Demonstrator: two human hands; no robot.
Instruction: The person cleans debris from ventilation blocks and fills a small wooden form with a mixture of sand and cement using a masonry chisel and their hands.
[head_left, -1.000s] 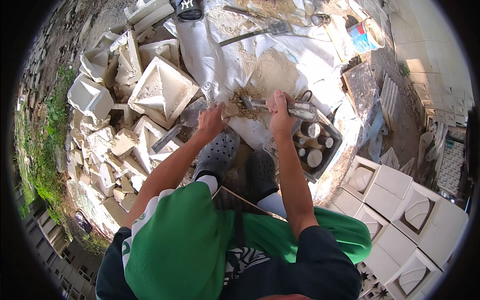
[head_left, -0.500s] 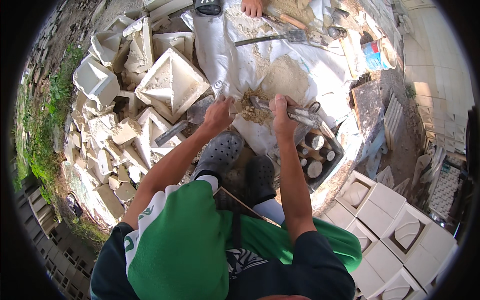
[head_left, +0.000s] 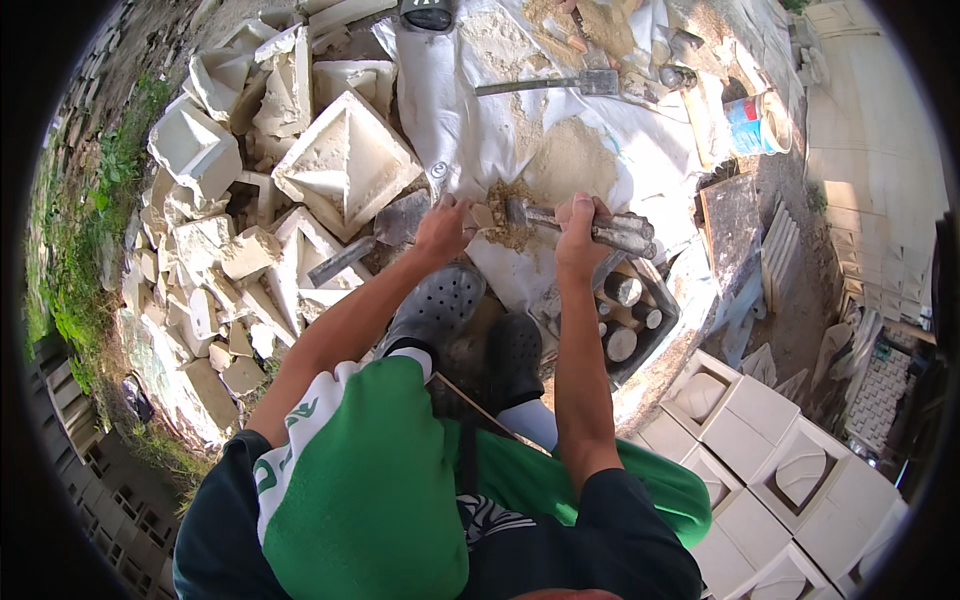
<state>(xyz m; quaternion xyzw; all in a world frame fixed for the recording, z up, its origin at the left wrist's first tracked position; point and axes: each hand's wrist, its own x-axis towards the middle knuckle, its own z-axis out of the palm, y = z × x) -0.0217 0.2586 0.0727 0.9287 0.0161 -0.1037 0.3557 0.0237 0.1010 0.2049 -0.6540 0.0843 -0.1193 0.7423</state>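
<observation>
My left hand (head_left: 443, 229) has its fingers closed on a small pale stone piece (head_left: 482, 216) above crumbled rubble. My right hand (head_left: 577, 232) is wrapped round a hammer-like tool (head_left: 625, 234) with a thick grey handle. The tool's flat dark metal head (head_left: 516, 211) points left, close to the stone piece; whether they touch I cannot tell. Beneath both hands lies a mound of brown rubble (head_left: 512, 238) on a white sheet (head_left: 437, 105). Beside my left hand rests a tool with a broad grey blade (head_left: 401, 219) and a straight handle (head_left: 341, 262).
Broken white blocks (head_left: 347, 165) are piled at the left. A long-handled sledgehammer (head_left: 598, 83) lies beyond the sand (head_left: 580, 155). At my right stands a dark crate (head_left: 663, 325) with several round wooden pieces (head_left: 622, 345). Farther right are a bucket (head_left: 757, 125) and pale moulded blocks (head_left: 745, 425).
The tool in my right hand has swung flatter, its handle end moving right and its head shifting slightly. Another person's hand at the top has moved right, mostly out of view. My left hand barely moves.
</observation>
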